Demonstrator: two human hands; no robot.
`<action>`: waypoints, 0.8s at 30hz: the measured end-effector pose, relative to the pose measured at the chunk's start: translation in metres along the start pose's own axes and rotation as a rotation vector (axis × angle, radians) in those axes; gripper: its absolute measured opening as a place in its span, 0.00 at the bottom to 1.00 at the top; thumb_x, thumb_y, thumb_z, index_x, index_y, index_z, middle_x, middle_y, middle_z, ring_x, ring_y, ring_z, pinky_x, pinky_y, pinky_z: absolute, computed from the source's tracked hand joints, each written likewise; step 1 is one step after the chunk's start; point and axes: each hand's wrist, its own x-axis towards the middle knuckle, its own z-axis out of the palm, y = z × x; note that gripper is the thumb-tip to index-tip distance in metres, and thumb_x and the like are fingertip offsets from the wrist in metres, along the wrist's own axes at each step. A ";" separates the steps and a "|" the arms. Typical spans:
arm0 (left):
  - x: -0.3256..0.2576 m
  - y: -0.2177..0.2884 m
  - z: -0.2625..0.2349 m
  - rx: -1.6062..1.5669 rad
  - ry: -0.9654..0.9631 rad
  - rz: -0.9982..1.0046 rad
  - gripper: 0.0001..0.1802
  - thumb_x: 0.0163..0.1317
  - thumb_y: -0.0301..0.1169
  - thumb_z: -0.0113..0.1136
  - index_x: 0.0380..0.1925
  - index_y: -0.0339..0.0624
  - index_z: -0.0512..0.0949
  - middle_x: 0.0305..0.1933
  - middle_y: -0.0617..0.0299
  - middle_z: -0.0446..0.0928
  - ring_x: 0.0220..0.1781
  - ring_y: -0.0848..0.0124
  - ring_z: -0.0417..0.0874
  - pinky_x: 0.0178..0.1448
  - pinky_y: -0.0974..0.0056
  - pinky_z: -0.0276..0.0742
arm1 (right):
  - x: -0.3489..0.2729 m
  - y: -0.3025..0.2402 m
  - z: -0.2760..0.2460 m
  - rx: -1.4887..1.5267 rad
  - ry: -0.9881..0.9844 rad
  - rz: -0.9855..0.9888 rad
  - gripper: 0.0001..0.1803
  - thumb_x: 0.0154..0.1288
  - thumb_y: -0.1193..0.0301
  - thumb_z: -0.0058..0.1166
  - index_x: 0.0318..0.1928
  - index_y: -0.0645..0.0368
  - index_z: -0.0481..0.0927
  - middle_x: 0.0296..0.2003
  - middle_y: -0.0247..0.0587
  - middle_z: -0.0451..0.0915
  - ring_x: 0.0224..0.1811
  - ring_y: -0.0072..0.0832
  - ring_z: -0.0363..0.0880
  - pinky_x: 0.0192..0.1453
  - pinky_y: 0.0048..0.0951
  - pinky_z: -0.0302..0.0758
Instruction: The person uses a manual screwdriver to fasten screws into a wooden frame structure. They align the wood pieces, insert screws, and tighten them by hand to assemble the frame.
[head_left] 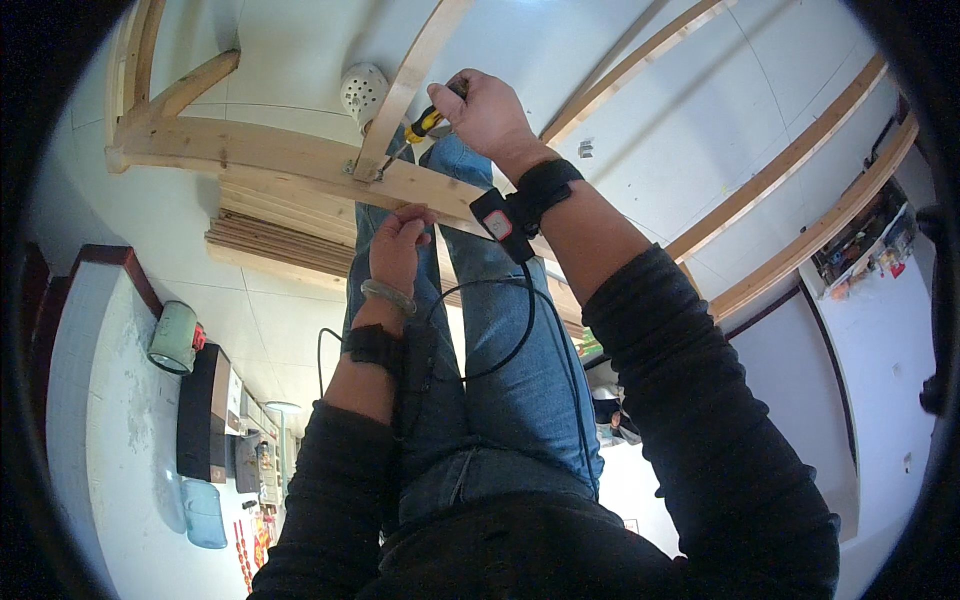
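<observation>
My right hand (485, 110) is wrapped round the handle of a black and yellow screwdriver (427, 123). The shaft slants down left to a small metal bracket (378, 175), where a wooden slat (405, 85) meets a long wooden rail (260, 148). Just below that joint, my left hand (398, 245) is closed, its fingertips pinched together against the near edge of the rail. Whatever those fingers hold, if anything, is too small or hidden to make out.
Several more slats (780, 190) run across the right side. Stacked boards (285, 238) lie beneath the rail. A white perforated shoe (364, 92) shows beyond it. A black cable (528, 320) loops over my jeans from the wrist device (503, 222). A green lamp-like can (175, 338) stands left.
</observation>
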 end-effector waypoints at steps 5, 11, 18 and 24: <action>0.003 0.003 -0.006 -0.031 -0.001 -0.026 0.11 0.61 0.25 0.50 0.42 0.38 0.78 0.38 0.63 0.81 0.35 0.77 0.77 0.41 0.72 0.72 | 0.007 -0.002 0.000 -0.068 -0.040 0.007 0.29 0.62 0.50 0.50 0.38 0.70 0.79 0.30 0.56 0.81 0.34 0.44 0.81 0.42 0.35 0.76; 0.016 0.014 -0.029 0.128 0.213 0.263 0.10 0.61 0.24 0.52 0.42 0.40 0.78 0.39 0.63 0.81 0.30 0.79 0.73 0.37 0.73 0.71 | 0.016 -0.001 0.002 -0.169 -0.040 -0.043 0.31 0.60 0.48 0.49 0.36 0.70 0.80 0.28 0.59 0.80 0.33 0.49 0.80 0.42 0.38 0.76; 0.065 0.132 -0.063 0.508 0.310 0.881 0.12 0.62 0.31 0.56 0.45 0.39 0.77 0.41 0.61 0.82 0.37 0.77 0.79 0.43 0.71 0.75 | 0.013 0.003 0.005 -0.065 0.029 -0.042 0.26 0.56 0.52 0.51 0.33 0.68 0.81 0.27 0.57 0.80 0.33 0.50 0.80 0.43 0.43 0.77; 0.080 0.221 0.001 1.096 -0.171 1.038 0.15 0.62 0.34 0.57 0.47 0.43 0.77 0.44 0.57 0.81 0.45 0.65 0.82 0.51 0.63 0.76 | 0.014 0.004 0.003 -0.070 0.049 -0.014 0.28 0.56 0.50 0.51 0.32 0.68 0.81 0.27 0.59 0.80 0.34 0.51 0.81 0.44 0.43 0.77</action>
